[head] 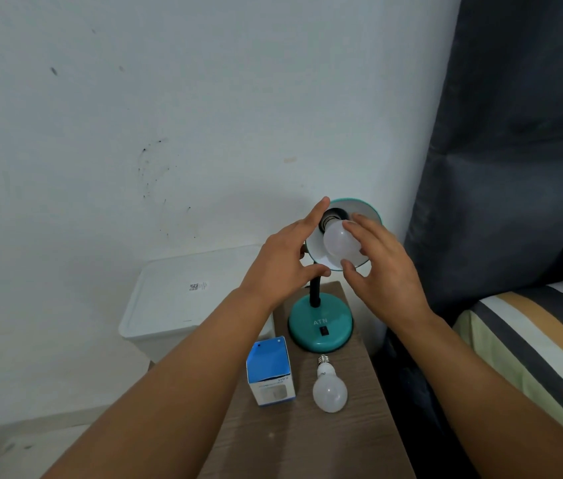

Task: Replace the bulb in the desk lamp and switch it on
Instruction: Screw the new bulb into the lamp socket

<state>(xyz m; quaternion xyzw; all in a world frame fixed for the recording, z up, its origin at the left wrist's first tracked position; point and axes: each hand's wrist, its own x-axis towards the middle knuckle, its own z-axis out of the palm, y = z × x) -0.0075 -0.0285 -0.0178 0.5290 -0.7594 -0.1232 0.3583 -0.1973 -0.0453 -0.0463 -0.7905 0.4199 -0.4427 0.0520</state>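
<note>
White plastic bin point(183, 299) at left against scuffed wall point(135, 115), lid flat, small QR sticker on top. Left hand point(285, 252) raised at lamp shade point(364, 210), fingers spread and loosely curved, index along shade's left rim, thumb under lower edge; touching or just beside, cannot tell. Blue-and-white cardboard box point(270, 371) upright on wood-grain table point(307, 444), top flap shut. Lamp point(321, 324): teal glossy round base with "ATN" lettering and black rocker switch, black flexible neck, teal shade with white inside tilted to face camera. Frosted white bulb point(339, 243) in shade, pear-shaped, metal screw end at black socket, long axis running from socket at upper left down toward lower right, dome toward camera. Second bulb point(329, 387) lying on table just before base, screw cap pointing to base, dome toward camera. Right hand point(385, 271) with fingers curled around bulb's dome, thumb below, fingertips on right side, gripping it. Striped bedding point(532, 340) and dark grey fabric headboard point(515, 133) at right.
</note>
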